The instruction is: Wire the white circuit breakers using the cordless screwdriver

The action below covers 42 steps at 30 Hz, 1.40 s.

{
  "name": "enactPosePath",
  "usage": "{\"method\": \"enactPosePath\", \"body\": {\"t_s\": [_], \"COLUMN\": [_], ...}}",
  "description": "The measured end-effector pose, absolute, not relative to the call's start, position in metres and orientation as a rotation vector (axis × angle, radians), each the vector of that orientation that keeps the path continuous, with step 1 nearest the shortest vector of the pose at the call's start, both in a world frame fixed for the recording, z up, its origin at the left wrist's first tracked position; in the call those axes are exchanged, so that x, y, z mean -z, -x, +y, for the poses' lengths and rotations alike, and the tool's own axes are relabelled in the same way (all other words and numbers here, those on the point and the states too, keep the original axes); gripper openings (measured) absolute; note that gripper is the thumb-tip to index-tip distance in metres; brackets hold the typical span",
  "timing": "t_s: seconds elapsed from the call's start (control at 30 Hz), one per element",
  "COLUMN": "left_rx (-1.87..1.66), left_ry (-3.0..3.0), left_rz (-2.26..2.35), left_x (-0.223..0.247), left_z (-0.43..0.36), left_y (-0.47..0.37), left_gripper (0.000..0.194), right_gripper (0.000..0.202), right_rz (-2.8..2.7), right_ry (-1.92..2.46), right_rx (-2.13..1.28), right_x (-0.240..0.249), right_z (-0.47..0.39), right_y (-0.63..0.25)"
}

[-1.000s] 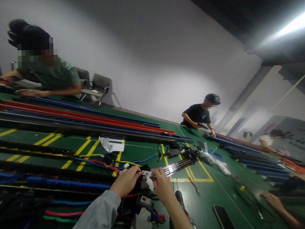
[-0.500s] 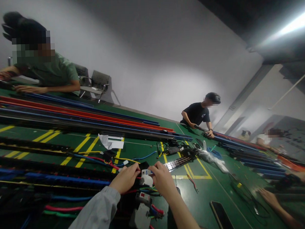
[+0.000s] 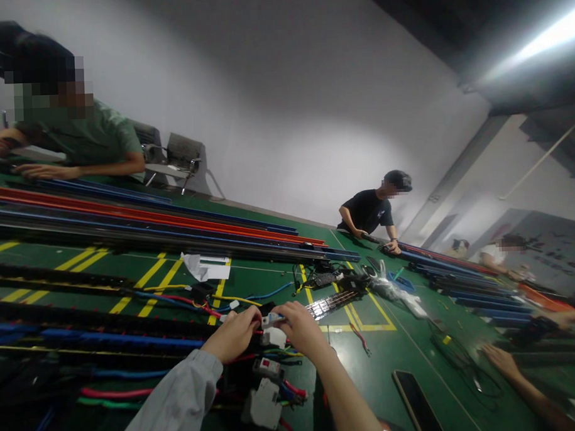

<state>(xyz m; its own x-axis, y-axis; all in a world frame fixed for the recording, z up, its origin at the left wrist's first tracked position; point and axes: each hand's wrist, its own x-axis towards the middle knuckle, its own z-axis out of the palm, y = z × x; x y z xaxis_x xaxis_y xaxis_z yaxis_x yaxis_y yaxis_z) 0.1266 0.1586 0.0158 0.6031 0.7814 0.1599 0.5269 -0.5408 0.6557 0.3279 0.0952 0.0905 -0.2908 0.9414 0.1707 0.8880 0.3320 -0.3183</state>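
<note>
My left hand (image 3: 235,333), its wrist in a grey sleeve, has its fingers closed at the left side of a small white breaker-like module (image 3: 274,337). On the module's right side, my right hand (image 3: 299,328) holds it with bent fingers. Coloured wires (image 3: 285,352) come out beside the module. Just below lie a second white module with a red switch (image 3: 269,369) and a larger white one (image 3: 263,405). Long black strips with a blue bar (image 3: 126,334) run in from the left. What my left fingertips pinch is too small to make out.
Red rails (image 3: 150,219) and blue rails lie across the green table (image 3: 359,364). A phone (image 3: 416,403) lies at lower right, near a black cable (image 3: 467,366). A wrapped bundle (image 3: 396,290) lies beyond. Several people work around the table; one person's hand (image 3: 502,362) rests at right.
The whole view has shifted slightly, so most things appear a little further left. Both my hands stay at the white module, with little change in their grip.
</note>
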Motion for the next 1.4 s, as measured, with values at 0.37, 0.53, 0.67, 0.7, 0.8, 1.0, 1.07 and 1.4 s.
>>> {"method": "enactPosePath", "body": {"t_s": [0.37,0.53,0.67,0.7,0.8,1.0,1.07,1.4], "left_rx": [-0.586,-0.597,-0.599,-0.597,-0.583,-0.599,-0.606,-0.666], "left_ry": [-2.307,-2.311,-2.310,-2.317,-2.324,-2.327,-2.325,-2.367], "left_rz": [1.046,1.061,1.074,1.078,1.099,1.079,1.084,1.082], "left_x": [-0.014,-0.014,-0.013,-0.013,-0.012,-0.010,-0.009,-0.001], "left_z": [0.160,0.158,0.158,0.159,0.159,0.159,0.159,0.164], "left_y": [-0.137,-0.137,-0.136,-0.136,-0.136,-0.136,-0.137,-0.138], "left_gripper": [0.024,0.024,0.023,0.023,0.024,0.023,0.023,0.024], "right_gripper": [0.043,0.063,0.059,0.066,0.093,0.093,0.092,0.061], "right_rz": [-2.169,-1.944,-1.821,-1.849,-1.938,-1.933,-1.928,-1.265], "right_ry": [1.740,1.851,2.080,2.134,2.315,2.562,2.568,2.076], "right_rx": [-0.297,-0.338,-0.451,-0.505,-0.653,-0.156,-0.096,-0.223], "right_x": [-0.088,-0.106,-0.110,-0.106,-0.083,-0.033,-0.028,-0.040], "right_z": [0.077,0.029,-0.045,-0.063,-0.104,-0.109,-0.104,-0.131], "right_y": [-0.324,-0.361,-0.417,-0.428,-0.442,-0.426,-0.425,-0.435]}}
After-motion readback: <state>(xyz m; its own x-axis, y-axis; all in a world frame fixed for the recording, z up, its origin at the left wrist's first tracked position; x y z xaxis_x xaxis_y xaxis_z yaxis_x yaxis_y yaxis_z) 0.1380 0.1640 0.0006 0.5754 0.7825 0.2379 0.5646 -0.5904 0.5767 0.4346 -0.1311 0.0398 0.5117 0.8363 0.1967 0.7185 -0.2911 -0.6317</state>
